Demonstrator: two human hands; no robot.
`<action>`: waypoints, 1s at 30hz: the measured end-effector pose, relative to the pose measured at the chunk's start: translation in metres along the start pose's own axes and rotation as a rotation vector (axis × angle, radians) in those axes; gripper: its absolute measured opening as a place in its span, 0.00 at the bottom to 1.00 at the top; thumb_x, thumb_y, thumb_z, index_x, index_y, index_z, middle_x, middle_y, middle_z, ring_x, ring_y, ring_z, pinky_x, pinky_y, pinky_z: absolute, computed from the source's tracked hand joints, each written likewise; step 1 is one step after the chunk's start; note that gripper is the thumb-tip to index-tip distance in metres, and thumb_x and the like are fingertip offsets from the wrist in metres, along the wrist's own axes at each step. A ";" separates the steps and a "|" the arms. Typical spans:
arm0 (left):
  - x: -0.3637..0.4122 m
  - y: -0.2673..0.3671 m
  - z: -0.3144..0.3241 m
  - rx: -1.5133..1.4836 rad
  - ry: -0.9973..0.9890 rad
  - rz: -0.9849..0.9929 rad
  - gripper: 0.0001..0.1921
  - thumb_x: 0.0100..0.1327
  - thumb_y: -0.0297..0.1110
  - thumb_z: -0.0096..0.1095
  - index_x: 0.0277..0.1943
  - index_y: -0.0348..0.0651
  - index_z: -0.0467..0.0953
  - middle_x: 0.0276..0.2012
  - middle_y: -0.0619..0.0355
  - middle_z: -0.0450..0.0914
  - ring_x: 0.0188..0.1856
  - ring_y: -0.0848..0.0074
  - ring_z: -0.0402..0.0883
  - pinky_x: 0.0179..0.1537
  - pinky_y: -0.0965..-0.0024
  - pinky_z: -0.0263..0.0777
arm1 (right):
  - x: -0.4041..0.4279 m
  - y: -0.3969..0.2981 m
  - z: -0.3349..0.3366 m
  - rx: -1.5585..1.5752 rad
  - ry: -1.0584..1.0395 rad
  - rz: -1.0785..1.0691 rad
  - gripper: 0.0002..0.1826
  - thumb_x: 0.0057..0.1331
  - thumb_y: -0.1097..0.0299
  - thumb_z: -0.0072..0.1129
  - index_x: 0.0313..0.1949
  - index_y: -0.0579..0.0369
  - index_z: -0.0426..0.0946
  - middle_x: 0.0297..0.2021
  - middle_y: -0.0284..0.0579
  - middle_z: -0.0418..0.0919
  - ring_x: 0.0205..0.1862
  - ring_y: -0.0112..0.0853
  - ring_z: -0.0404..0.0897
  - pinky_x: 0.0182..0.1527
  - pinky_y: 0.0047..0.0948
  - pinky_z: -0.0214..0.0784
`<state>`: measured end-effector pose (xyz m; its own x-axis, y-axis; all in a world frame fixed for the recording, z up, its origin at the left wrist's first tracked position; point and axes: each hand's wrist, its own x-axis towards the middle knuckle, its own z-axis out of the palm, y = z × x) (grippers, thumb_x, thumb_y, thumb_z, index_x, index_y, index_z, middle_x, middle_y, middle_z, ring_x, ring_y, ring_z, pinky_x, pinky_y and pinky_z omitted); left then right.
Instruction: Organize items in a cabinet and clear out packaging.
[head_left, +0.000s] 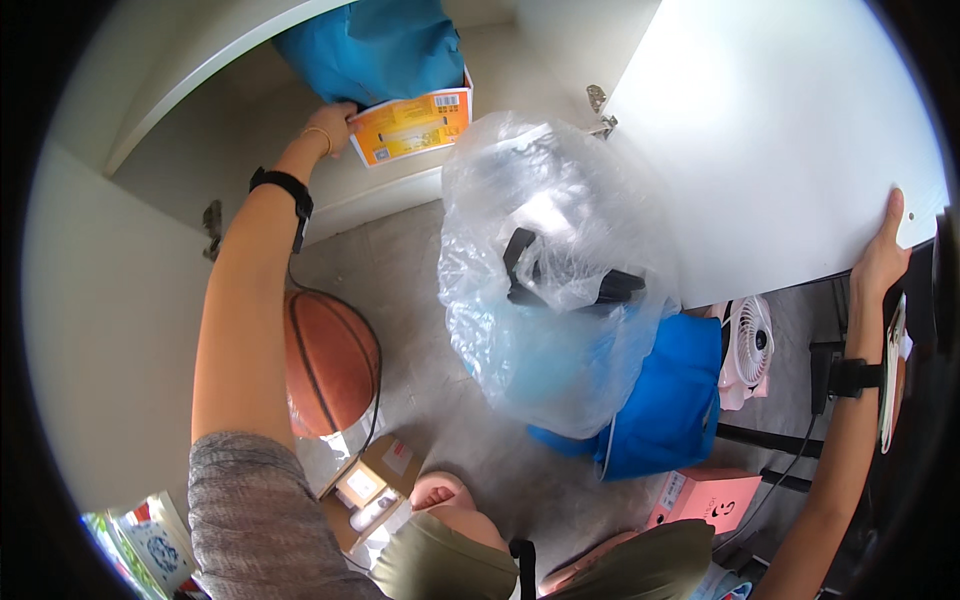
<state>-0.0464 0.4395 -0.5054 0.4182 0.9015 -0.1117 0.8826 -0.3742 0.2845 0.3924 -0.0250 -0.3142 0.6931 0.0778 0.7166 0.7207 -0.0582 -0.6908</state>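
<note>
My left hand (331, 129) grips the left end of an orange-and-white cardboard box (412, 126) on the cabinet's bottom shelf (495, 64). A crumpled teal-blue bag (382, 52) bulges up out of the box or rests on it; which one I cannot tell. Over at the right, my right hand (883, 251) holds the free edge of the open white cabinet door (765, 150), its thumb flat on the panel. Some of my left fingers are hidden behind the box corner.
A clear plastic bag (555, 360) with black-strapped contents stands before the cabinet, against a blue fabric bag (667, 397). A basketball (330, 360), an open carton (375, 480), a pink box (705, 499) and a pink-and-white fan (750, 345) are on the floor. A cable curves around the ball.
</note>
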 end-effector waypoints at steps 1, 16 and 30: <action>-0.018 -0.002 -0.002 -0.290 -0.146 -0.079 0.10 0.56 0.36 0.54 0.39 0.42 0.73 0.40 0.49 0.76 0.41 0.66 0.76 0.40 0.66 0.70 | -0.003 -0.003 0.002 0.006 -0.011 -0.019 0.27 0.58 0.56 0.58 0.48 0.67 0.69 0.44 0.45 0.73 0.43 0.28 0.73 0.47 0.23 0.65; -0.253 0.073 0.004 -0.063 -0.173 0.428 0.07 0.59 0.32 0.49 0.33 0.37 0.66 0.25 0.41 0.73 0.29 0.52 0.74 0.31 0.62 0.67 | -0.124 -0.040 -0.032 0.067 -0.227 -0.176 0.30 0.57 0.77 0.55 0.56 0.64 0.51 0.55 0.53 0.60 0.57 0.34 0.61 0.63 0.33 0.45; -0.450 0.134 0.152 0.072 -0.556 0.840 0.20 0.56 0.24 0.43 0.54 0.37 0.63 0.31 0.46 0.78 0.32 0.57 0.79 0.34 0.60 0.72 | -0.271 -0.119 -0.036 0.289 -1.231 -0.157 0.51 0.41 0.57 0.69 0.61 0.52 0.49 0.62 0.61 0.45 0.61 0.52 0.53 0.60 0.44 0.48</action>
<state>-0.0836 -0.0499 -0.5614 0.9349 0.1176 -0.3348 0.2594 -0.8703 0.4186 0.1190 -0.0753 -0.4222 0.0201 0.9414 0.3368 0.6572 0.2414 -0.7140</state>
